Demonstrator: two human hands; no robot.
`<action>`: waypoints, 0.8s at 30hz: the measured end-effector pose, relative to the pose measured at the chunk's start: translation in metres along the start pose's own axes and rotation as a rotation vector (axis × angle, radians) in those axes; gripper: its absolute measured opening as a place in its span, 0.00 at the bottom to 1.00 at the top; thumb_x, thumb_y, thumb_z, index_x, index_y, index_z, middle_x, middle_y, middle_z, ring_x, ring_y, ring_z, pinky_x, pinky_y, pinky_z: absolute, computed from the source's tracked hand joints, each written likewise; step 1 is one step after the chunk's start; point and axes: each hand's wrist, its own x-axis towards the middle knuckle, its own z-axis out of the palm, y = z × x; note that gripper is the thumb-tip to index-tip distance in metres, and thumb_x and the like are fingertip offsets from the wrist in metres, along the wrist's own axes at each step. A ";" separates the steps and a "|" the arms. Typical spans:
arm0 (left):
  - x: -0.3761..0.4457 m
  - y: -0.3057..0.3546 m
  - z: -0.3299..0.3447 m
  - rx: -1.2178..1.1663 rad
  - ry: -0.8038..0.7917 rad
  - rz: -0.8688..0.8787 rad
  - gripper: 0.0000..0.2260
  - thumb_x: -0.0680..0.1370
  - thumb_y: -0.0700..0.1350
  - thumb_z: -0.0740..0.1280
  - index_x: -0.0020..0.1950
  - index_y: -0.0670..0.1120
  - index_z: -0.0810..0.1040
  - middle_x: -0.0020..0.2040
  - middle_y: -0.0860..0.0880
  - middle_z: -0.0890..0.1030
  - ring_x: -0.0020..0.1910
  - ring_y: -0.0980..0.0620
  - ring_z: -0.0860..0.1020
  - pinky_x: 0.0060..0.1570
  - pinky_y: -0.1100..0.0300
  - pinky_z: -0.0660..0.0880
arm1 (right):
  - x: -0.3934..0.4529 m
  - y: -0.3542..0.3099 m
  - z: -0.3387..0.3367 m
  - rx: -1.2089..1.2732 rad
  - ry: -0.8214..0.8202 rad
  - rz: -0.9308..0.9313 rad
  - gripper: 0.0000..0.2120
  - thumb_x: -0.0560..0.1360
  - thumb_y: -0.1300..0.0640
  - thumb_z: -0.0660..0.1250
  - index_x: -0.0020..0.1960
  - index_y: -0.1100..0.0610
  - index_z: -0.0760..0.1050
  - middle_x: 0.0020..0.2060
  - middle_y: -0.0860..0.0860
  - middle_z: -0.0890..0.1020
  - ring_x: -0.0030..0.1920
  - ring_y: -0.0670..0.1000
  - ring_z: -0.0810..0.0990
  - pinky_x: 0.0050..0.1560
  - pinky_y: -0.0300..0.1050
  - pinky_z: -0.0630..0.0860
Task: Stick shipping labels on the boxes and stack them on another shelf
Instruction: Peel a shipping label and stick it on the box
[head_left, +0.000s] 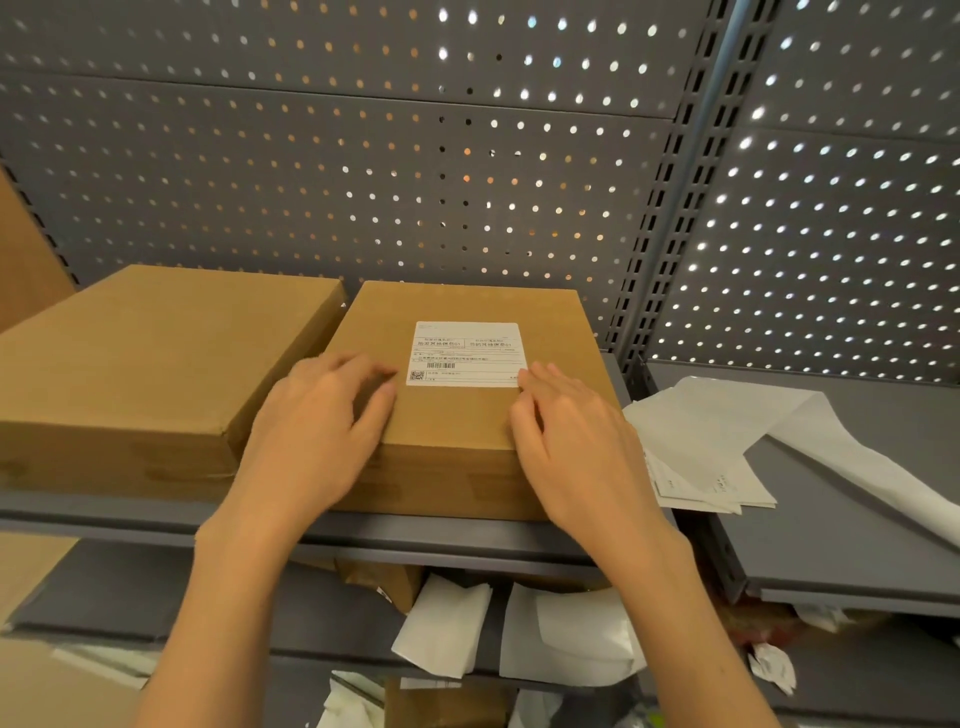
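head view: a labelled cardboard box (457, 405) on the grey shelf (467, 540), just beside a second, unlabelled cardboard box (150, 364) to its left, the two close along their sides. white shipping label (466, 354) stuck flat on the labelled box's top, toward the rear half. left hand (322, 431) laid on the box's near left corner, fingers loosely spread and slightly blurred, gripping nothing. right hand (566, 436) laid on the near right part of the top, fingers fairly close together, fingertips (530, 382) touching the label's lower right corner, holding nothing. perforated back panel (363, 156) behind both boxes. white backing sheets (727, 441) strewn on the neighbouring shelf to the right. crumpled white paper (519, 629) and part of another box on the lower shelf.
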 end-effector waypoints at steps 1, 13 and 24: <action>0.002 -0.003 0.001 -0.006 0.030 -0.037 0.15 0.79 0.52 0.58 0.62 0.50 0.75 0.63 0.48 0.75 0.61 0.46 0.71 0.58 0.51 0.67 | 0.001 0.001 -0.002 0.005 0.015 0.009 0.20 0.82 0.53 0.49 0.68 0.55 0.71 0.67 0.50 0.73 0.69 0.48 0.67 0.65 0.38 0.61; 0.019 -0.020 0.005 -0.583 -0.059 -0.532 0.29 0.76 0.55 0.64 0.75 0.47 0.61 0.70 0.47 0.69 0.65 0.46 0.69 0.56 0.55 0.65 | 0.013 0.040 -0.010 0.605 -0.014 0.470 0.34 0.74 0.43 0.65 0.74 0.54 0.59 0.69 0.49 0.69 0.67 0.51 0.69 0.65 0.47 0.68; 0.020 -0.023 0.008 -0.742 -0.152 -0.533 0.23 0.76 0.55 0.64 0.67 0.46 0.70 0.53 0.50 0.77 0.50 0.51 0.75 0.50 0.55 0.70 | 0.014 0.042 0.001 0.816 -0.092 0.562 0.22 0.72 0.44 0.68 0.64 0.48 0.69 0.58 0.47 0.78 0.56 0.49 0.77 0.56 0.46 0.74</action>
